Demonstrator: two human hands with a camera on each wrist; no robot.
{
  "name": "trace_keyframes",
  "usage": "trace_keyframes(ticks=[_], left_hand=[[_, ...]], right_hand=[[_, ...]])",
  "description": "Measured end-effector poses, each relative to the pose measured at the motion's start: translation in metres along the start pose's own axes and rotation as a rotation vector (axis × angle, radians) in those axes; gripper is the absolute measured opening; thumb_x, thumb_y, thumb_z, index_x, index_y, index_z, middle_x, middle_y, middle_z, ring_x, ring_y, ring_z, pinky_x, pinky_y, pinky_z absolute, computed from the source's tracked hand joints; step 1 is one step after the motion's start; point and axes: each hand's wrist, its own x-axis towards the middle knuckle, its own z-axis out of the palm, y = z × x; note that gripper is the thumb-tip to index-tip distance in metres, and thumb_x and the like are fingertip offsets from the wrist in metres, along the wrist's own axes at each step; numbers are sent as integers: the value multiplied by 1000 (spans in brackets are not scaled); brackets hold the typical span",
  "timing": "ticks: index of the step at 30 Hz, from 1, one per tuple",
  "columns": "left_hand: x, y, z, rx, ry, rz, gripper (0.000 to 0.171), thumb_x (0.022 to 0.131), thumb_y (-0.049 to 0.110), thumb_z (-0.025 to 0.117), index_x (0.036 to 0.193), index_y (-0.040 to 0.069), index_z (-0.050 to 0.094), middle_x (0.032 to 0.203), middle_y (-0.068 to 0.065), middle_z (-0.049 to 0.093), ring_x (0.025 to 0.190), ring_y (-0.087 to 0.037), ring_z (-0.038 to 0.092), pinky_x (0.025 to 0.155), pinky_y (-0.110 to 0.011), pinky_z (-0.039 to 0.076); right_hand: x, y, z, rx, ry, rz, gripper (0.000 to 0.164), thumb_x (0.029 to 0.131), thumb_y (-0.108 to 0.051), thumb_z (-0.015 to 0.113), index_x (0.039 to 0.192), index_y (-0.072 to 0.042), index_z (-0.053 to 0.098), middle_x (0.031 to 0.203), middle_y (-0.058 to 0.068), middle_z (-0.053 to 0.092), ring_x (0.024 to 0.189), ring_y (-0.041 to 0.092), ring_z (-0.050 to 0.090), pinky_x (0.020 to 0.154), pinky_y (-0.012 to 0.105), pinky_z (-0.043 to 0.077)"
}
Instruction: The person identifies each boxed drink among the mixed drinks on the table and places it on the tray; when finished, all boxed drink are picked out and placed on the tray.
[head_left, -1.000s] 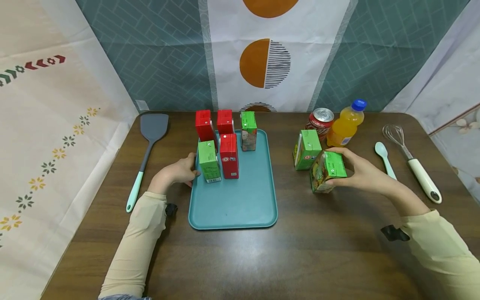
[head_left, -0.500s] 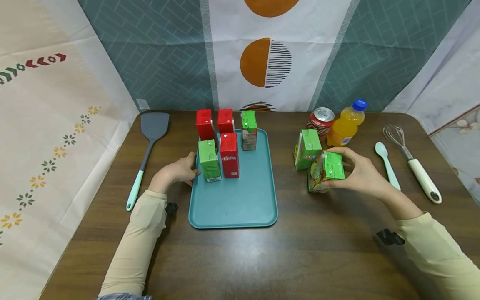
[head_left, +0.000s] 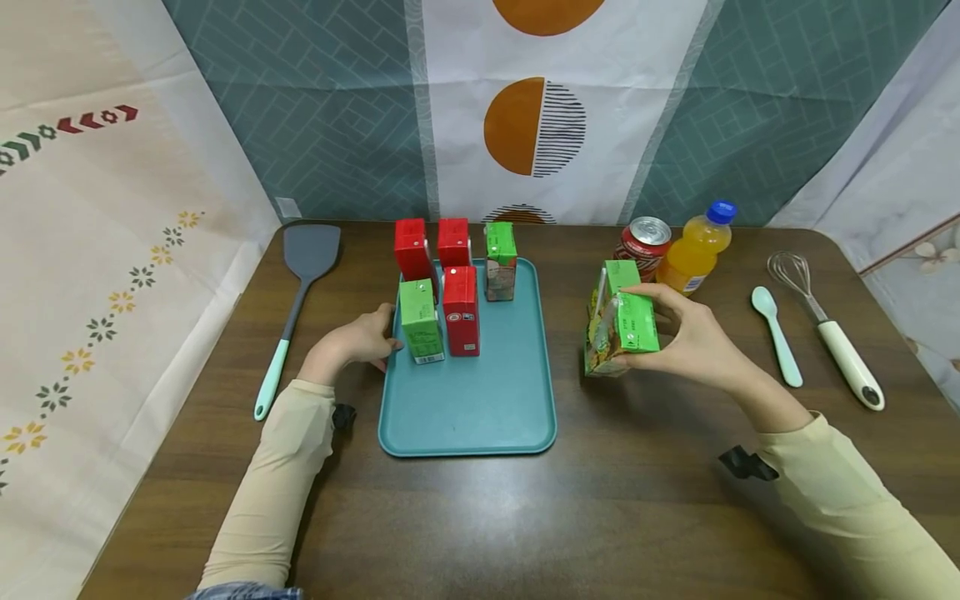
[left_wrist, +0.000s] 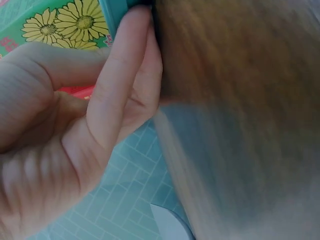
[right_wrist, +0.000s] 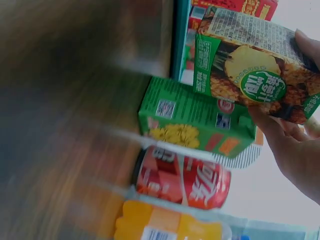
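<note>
My right hand [head_left: 686,342] grips a green drink carton [head_left: 637,323] between thumb and fingers. In the right wrist view this juice carton [right_wrist: 245,75] shows a pineapple picture, and it looks raised off the table. Another green carton [head_left: 621,273] stands just behind it, partly hidden. At the left, my left hand [head_left: 363,340] pinches the side edge of the teal tray [head_left: 468,417]; the left wrist view shows fingers against the tray rim [left_wrist: 114,12]. On the tray's left and back stand a light green carton [head_left: 422,325], a front red carton [head_left: 461,317], two rear red cartons [head_left: 412,248] and a green carton [head_left: 501,258].
Behind the right-hand cartons stand a cola can [head_left: 643,246] and an orange drink bottle [head_left: 693,250]. A small spoon [head_left: 777,335] and a whisk [head_left: 828,333] lie at the far right. A grey spatula [head_left: 303,275] lies left of the tray.
My right hand has carried the green carton left and slightly away from me, so it now overlaps the other green carton. The left hand stays at the tray edge.
</note>
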Motion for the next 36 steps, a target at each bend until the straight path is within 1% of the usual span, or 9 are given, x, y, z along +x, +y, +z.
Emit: trace_keyframes(ticks=[5,9,13,17,21,24,28,33,36], left_hand=[[0,1,-1,-11,15,8,65,86,7,51,135,-2,10,118,-30,41,61,-18,62,59,-30,52],[0,0,0,-27,19,7,65,85,6,52,135,-3,11,118,-30,41,60,-18,62,57,-30,52],[0,-1,-1,-19,15,7,65,85,6,51,135,-3,11,118,-31,40,60,-19,62,57,-30,52],[0,0,-1,5,12,4,64,85,7,50,135,-4,10,118,-32,41,59,-19,62,58,-29,52],[-1,2,-1,12,18,1,64,85,6,49,135,-4,10,114,-30,43,59,-18,62,57,-29,52],[-1,3,0,9,23,1,64,84,5,49,135,-4,10,112,-29,45,58,-18,61,55,-29,52],[-1,3,0,9,25,3,64,84,4,48,135,-5,9,113,-30,44,57,-19,61,55,-30,52],[0,1,0,12,25,5,65,85,4,47,135,-5,8,120,-31,39,57,-19,61,55,-30,52],[1,1,-1,14,24,10,65,85,4,47,136,-5,7,120,-31,39,57,-18,61,55,-30,52]], right_hand=[[11,-21,9,49,-11,-1,74,57,-13,80,122,-18,45,113,2,49,96,17,53,78,16,46],[20,-39,16,48,-15,14,73,59,-12,80,122,-14,45,112,4,49,94,20,54,77,28,49],[29,-47,23,3,-20,0,72,58,-12,80,121,-13,46,108,4,50,93,21,53,81,39,46],[41,-44,31,42,-46,-33,72,57,-11,80,120,-12,46,107,3,50,94,21,52,81,40,46],[57,-30,42,75,-73,-75,73,56,-22,81,120,-21,45,107,-3,50,94,14,54,82,32,47],[63,-38,49,63,-94,-100,73,57,-21,81,121,-18,45,107,0,52,96,16,54,84,32,46],[72,-49,57,69,-135,-104,73,59,-13,80,122,-9,44,111,9,53,102,24,52,89,40,42],[90,-31,74,46,-158,-125,76,57,-30,80,122,-19,43,109,-2,52,103,16,51,90,37,42],[95,-28,81,20,-163,-118,76,56,-37,79,121,-22,43,107,-5,52,99,12,51,89,36,43]])
